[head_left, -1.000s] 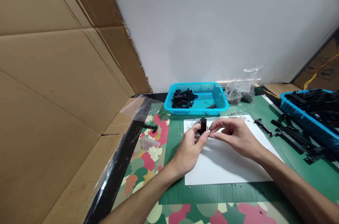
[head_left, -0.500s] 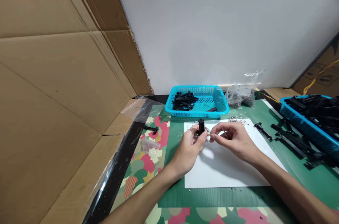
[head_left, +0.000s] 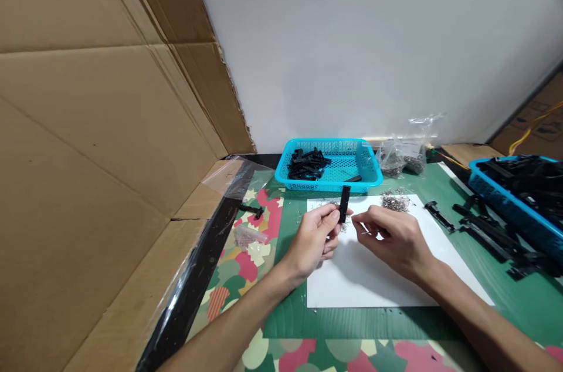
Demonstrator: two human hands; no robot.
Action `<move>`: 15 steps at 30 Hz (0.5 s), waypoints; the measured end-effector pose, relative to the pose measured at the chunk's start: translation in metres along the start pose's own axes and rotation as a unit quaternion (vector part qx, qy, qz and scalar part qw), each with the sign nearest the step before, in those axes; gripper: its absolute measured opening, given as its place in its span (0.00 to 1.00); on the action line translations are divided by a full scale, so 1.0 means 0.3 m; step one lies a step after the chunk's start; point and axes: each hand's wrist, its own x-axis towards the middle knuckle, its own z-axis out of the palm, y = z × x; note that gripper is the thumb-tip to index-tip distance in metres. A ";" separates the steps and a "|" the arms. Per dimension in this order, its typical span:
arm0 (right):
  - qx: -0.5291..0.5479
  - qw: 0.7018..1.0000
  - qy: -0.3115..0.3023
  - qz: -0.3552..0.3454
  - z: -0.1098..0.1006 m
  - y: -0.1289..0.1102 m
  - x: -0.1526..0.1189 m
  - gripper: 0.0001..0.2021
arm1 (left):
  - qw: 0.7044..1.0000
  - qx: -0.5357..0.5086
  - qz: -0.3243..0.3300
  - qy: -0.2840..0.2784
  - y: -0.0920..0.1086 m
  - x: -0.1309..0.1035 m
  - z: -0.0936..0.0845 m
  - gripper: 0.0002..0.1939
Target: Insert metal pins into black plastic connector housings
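I see the left hand [head_left: 314, 238] pinching a black part [head_left: 345, 203] near upright; a slack pinch could drop it onto the paper [head_left: 369, 287] below. Just beside, the right hand [head_left: 396, 240] curls; I can't tell whether it grips anything.

Pale grey wall [head_left: 343, 43], brown cardboard panels [head_left: 88, 143] at left, patterned green tabletop [head_left: 519, 296]

held part [head_left: 345, 204] matt plastic, far basket [head_left: 328, 187] and right basket [head_left: 505, 196] glossy plastic, sheet [head_left: 365, 284] smooth matt paper, bits [head_left: 394, 203] shiny metal, far bags [head_left: 391, 163] clear crinkly plastic, left board [head_left: 88, 143] matt cardboard, rough torn edge
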 end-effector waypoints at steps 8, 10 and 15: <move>-0.028 0.997 -0.062 -0.042 -0.014 0.008 -0.007 0.07 | 1.000 0.011 0.011 0.000 -0.019 0.004 -0.007 0.20; -0.033 0.996 -0.065 -0.044 -0.014 0.008 -0.007 0.08 | 1.000 0.019 0.015 0.003 -0.019 0.004 -0.007 0.20; -0.038 0.996 -0.069 -0.050 -0.013 0.006 -0.004 0.09 | 0.999 0.031 0.018 0.005 -0.020 0.005 -0.010 0.19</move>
